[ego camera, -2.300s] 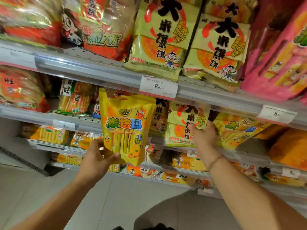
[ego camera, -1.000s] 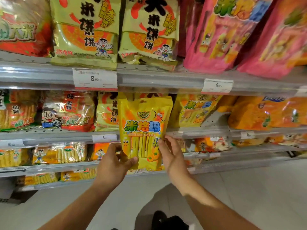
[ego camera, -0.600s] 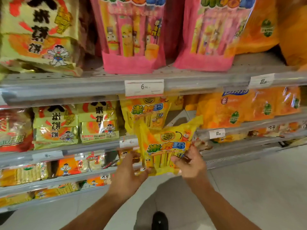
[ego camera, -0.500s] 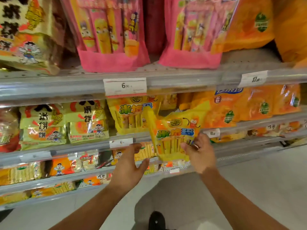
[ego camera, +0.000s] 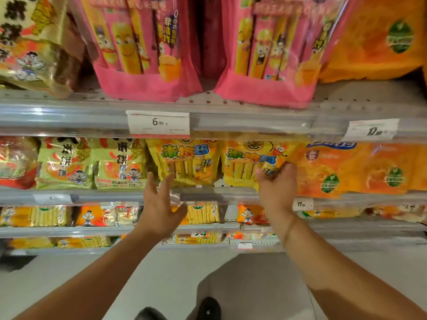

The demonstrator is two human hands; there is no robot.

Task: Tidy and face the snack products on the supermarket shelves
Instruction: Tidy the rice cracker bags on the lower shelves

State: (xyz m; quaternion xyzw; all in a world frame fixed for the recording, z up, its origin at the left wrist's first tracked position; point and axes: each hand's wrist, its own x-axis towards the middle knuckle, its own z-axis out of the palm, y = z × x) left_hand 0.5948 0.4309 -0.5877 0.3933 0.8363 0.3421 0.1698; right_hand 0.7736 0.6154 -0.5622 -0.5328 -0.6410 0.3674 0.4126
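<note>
Yellow bag (ego camera: 250, 162) now stands on the second shelf (ego camera: 208, 195), set upright beside its twin (ego camera: 184, 161) and just left of the orange bags (ego camera: 360, 168). Half a second ago it was tilted in mid-air in front of the shelf edge, with only the right hand gripping it. The right hand (ego camera: 276, 184) holds its lower right corner, fingers curled onto the front face. The left hand (ego camera: 159, 202), which held the bag a second ago, has let go and hangs spread and empty in front of the shelf lip, touching nothing.

The stray bag appears to be back with its own kind under the 6.90 price tag (ego camera: 159, 124), label facing out; what likely remains is a small squaring-up and release.

Room is tight. The upper shelf's rail (ego camera: 254, 122) sits just above the bag's top edge, and orange bags press in at the right. A narrow gap separates the two yellow bags. The pink bags (ego camera: 147, 54) overhead lean out past their shelf, so a withdrawing hand probably does best coming straight back and down toward the open floor (ego camera: 265, 285).
</note>
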